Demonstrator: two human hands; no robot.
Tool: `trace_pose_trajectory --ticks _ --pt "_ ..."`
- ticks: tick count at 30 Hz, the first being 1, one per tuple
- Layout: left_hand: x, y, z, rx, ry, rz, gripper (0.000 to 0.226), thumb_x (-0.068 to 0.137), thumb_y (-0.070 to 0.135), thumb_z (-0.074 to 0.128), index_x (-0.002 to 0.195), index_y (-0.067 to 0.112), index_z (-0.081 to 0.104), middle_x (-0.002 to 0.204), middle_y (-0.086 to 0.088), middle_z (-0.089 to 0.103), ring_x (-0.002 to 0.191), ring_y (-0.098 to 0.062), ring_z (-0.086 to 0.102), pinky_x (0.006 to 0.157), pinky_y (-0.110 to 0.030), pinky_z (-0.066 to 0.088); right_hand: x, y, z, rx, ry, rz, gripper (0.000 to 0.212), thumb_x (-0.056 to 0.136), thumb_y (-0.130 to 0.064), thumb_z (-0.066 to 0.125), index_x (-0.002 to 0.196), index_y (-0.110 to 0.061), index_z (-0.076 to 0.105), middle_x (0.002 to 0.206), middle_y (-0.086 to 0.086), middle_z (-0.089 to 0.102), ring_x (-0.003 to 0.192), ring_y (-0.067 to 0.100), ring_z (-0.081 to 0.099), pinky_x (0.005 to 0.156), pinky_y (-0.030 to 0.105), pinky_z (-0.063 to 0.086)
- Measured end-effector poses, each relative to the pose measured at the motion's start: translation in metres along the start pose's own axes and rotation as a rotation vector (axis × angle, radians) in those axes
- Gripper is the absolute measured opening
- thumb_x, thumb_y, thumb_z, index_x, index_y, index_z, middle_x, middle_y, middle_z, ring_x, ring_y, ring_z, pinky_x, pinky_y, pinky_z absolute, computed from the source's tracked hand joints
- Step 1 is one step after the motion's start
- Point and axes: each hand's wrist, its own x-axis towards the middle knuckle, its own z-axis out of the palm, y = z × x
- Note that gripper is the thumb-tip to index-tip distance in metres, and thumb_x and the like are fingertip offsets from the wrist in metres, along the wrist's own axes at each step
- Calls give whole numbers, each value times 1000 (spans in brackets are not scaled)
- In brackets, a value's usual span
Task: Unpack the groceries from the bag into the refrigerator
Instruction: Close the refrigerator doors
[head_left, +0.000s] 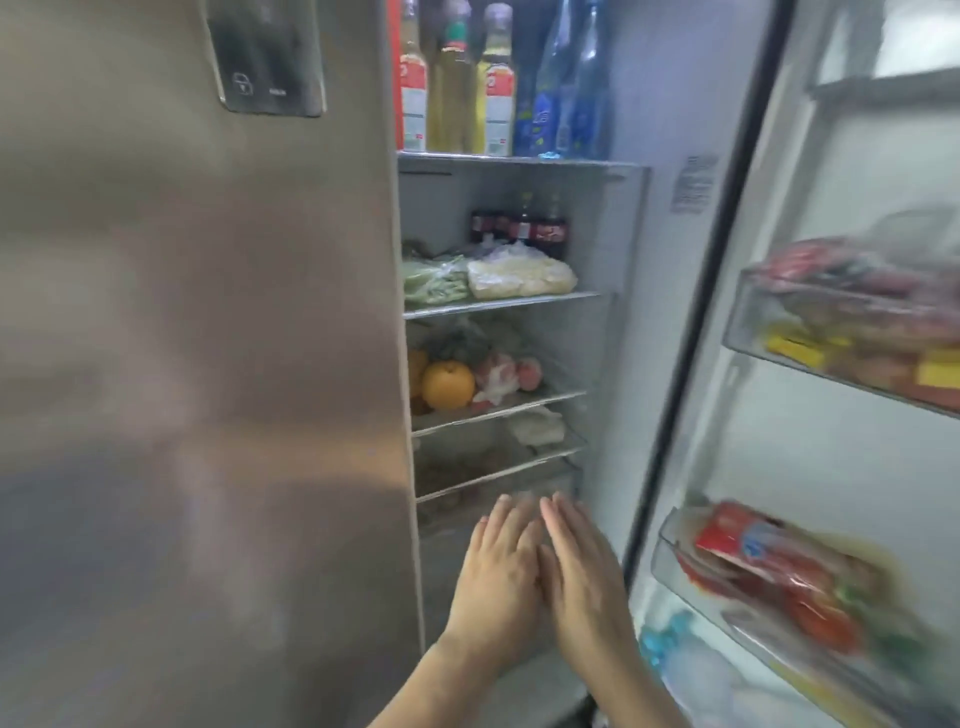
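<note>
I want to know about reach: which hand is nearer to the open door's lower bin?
Right. The right hand is beside the door edge, left of the lower bin. The left hand is farther left, touching the right hand.

Almost nothing here can be read: blur smears nearly every label.

The dark glossy control panel (266, 54) on the closed steel-grey left door carries a white padlock symbol and, beside it, a short white word too blurred to make out. The tall clear bottles of yellow liquid (497, 83) on the top shelf wear red-and-white labels with illegible print. The blue glass bottles (569, 88) show pale markings, unreadable. The small dark cola-type bottles with red bands (519, 226) bear white script that cannot be resolved. A grey printed sticker (693, 184) on the inner right wall holds fine lines of text, illegible.
</note>
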Motion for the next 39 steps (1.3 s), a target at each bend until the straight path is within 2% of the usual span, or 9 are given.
trace_pose_trajectory --ticks 8,13,17,21,23,28,33,37,39 --pt "-4 96 4 -94 -24 281 56 73 29 42 126 13 45 122 -8 65 118 -32 58 97 -36 36 -45 9 -120 -239 64 192 42 100 -40 29 137 -30 45 143 -5 47 133 15 42 103 38 39" --pt "21 179 3 -140 34 426 61 71 33 45 128 11 52 125 -8 62 122 -32 51 100 -36 31 -52 28 -204 -372 132 259 51 100 -46 10 137 -33 42 146 -9 42 137 12 36 108 38 35" --pt "45 245 1 -103 35 547 54 76 31 42 121 10 62 126 -8 62 124 -31 53 103 -42 39 -49 52 -265 -472 189 338 42 96 -38 28 135 -34 44 144 -11 45 133 14 42 104 36 41" --pt "70 304 -7 -102 52 612 53 76 31 53 125 12 60 131 -6 60 127 -30 50 99 -45 44 -44 69 -321 -456 186 348 69 91 -58 -5 144 -35 32 155 -14 24 145 9 15 117 38 19" --pt "85 330 -13 -151 64 643 55 78 29 61 130 11 56 136 -9 55 132 -32 44 105 -46 38 -37 75 -348 -459 257 320 77 89 -59 -12 145 -32 34 154 -11 27 144 11 17 116 43 23" --pt "122 388 -44 -164 181 753 57 87 31 48 139 8 45 142 -12 48 137 -34 36 113 -49 30 -8 89 -411 -475 402 198 53 99 -39 20 141 -17 44 147 3 42 138 20 34 108 47 35" --pt "152 425 -72 -160 276 786 56 85 20 61 137 4 46 139 -17 49 134 -39 38 110 -53 33 25 97 -457 -497 453 103 55 99 -40 19 142 -16 42 150 3 39 140 21 31 113 43 30" --pt "176 447 -89 -173 281 778 56 87 32 40 135 3 48 140 -17 49 136 -39 35 110 -54 32 51 102 -485 -530 475 94 56 97 -40 19 141 -18 43 150 3 39 139 21 32 113 43 29" --pt "190 456 -92 -171 281 778 57 87 31 44 136 4 46 142 -17 46 138 -38 32 111 -54 30 61 105 -498 -535 474 94 57 96 -43 17 143 -20 40 151 1 36 140 20 30 115 41 26"
